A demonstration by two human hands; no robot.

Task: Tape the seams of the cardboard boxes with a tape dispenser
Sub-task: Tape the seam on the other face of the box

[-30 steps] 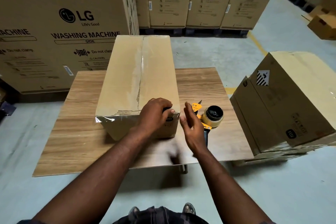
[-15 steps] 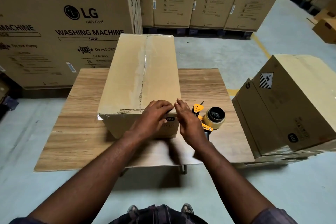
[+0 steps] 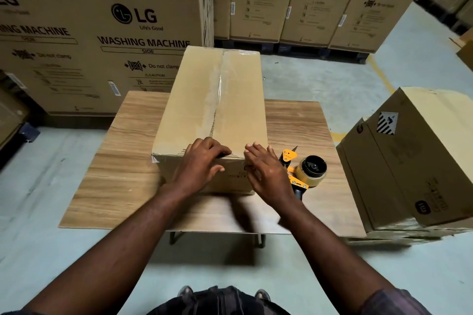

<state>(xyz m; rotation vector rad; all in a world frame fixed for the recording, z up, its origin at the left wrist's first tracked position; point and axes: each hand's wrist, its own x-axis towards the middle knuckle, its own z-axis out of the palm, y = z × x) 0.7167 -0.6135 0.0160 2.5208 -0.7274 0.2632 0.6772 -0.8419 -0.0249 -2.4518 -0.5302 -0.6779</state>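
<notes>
A long cardboard box (image 3: pixel 194 100) lies lengthwise on the wooden table (image 3: pixel 115 181), with clear tape (image 3: pixel 217 89) running along its top seam. My left hand (image 3: pixel 202 166) presses on the box's near top edge with fingers bent over the corner. My right hand (image 3: pixel 266 174) lies flat against the same near edge, to the right of the left hand, fingers straight. An orange tape dispenser (image 3: pixel 304 171) with a roll of tape rests on the table just right of my right hand, held by neither hand.
Tilted cardboard boxes (image 3: pixel 414 161) stand off the table's right edge. Large washing machine cartons (image 3: pixel 102 33) line the left and a row of them (image 3: pixel 307 2) stands at the back. Grey floor surrounds the table.
My right hand has moved from beside the dispenser onto the box's near edge and spread flat. My left hand has stayed on that edge, shifting slightly left.
</notes>
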